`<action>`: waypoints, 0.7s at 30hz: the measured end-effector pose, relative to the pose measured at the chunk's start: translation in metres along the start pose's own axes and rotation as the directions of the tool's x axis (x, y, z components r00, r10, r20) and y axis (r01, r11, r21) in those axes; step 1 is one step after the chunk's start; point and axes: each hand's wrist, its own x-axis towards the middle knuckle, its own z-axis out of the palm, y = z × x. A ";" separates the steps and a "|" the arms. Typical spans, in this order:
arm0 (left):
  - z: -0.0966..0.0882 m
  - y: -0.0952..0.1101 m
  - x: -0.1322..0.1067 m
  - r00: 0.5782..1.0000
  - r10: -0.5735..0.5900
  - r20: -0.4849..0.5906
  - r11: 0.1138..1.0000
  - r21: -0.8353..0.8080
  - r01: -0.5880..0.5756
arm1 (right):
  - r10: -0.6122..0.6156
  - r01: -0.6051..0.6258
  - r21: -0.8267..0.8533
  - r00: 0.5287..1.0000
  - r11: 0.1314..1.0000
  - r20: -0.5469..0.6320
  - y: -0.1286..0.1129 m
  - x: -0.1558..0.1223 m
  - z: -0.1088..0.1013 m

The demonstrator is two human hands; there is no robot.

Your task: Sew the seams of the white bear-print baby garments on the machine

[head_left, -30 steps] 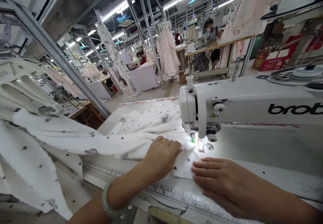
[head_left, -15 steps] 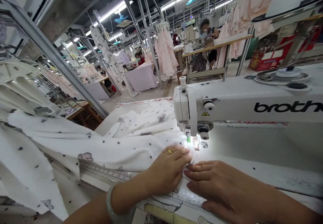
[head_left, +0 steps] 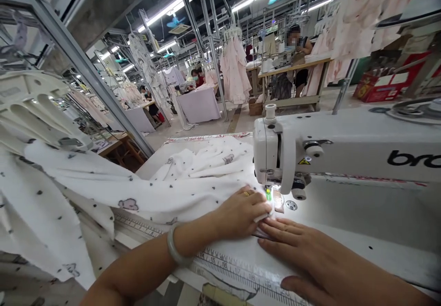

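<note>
White fabric (head_left: 193, 193) with small dark spots and animal prints lies across the bed of a white sewing machine (head_left: 347, 145) and drapes off to the left. Its right edge reaches the lit presser foot (head_left: 268, 193), which has a green part. My left hand (head_left: 241, 212), with a ring and a pale bangle, has its fingers bent together on the fabric just in front of the foot. Beside it my right hand (head_left: 299, 246) lies flat, fingers stretched out and thumb apart, its fingertips at the fabric's near edge. The fabric under the fingers is partly hidden.
A ruler scale (head_left: 234, 269) runs along the table's near side. Pale plastic hangers (head_left: 34, 99) and a metal post (head_left: 93, 81) stand at left. Farther off, a co-worker (head_left: 298, 51) sits at a wooden-edged table (head_left: 296, 67), near hanging pink garments (head_left: 236, 69).
The camera has turned a little left, so the scene sits farther right. My left hand is slightly closer to the presser foot, and both hands remain at the fabric edge.
</note>
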 end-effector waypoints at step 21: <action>-0.027 0.000 -0.018 0.996 -0.040 -0.085 0.999 -0.033 0.037 | 0.227 -0.256 0.301 0.966 0.919 0.128 0.026 0.003 -0.012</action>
